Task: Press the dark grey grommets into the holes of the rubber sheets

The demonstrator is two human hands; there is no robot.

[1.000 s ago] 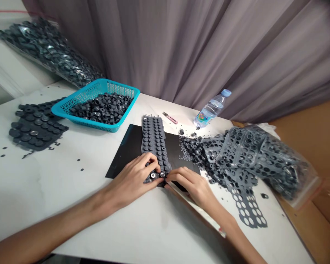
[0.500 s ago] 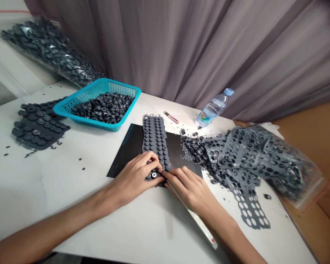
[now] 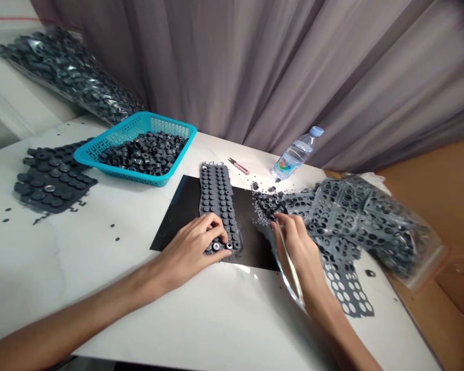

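A grey rubber strip (image 3: 217,201) studded with small round parts lies lengthwise on a black sheet (image 3: 185,211). My left hand (image 3: 195,246) rests on the strip's near end, fingers curled and pressing it down beside two metal-centred parts (image 3: 221,246). My right hand (image 3: 296,242) is closed round a thin metal tool (image 3: 290,263), its tip at a small heap of loose grey parts (image 3: 268,206) on the sheet's right edge.
A turquoise basket (image 3: 100,149) of grey parts stands at the back left, with a stack of rubber sheets (image 3: 50,180) beside it. Punched-out grey sheets and a clear bag (image 3: 363,221) lie at the right. A water bottle (image 3: 296,152) and small snips (image 3: 238,165) lie behind. Bagged parts (image 3: 65,67) sit far left.
My right hand has left the strip's near end and moved right and away to the heap of loose parts, taking the thin tool with it. My left hand has stayed on the strip.
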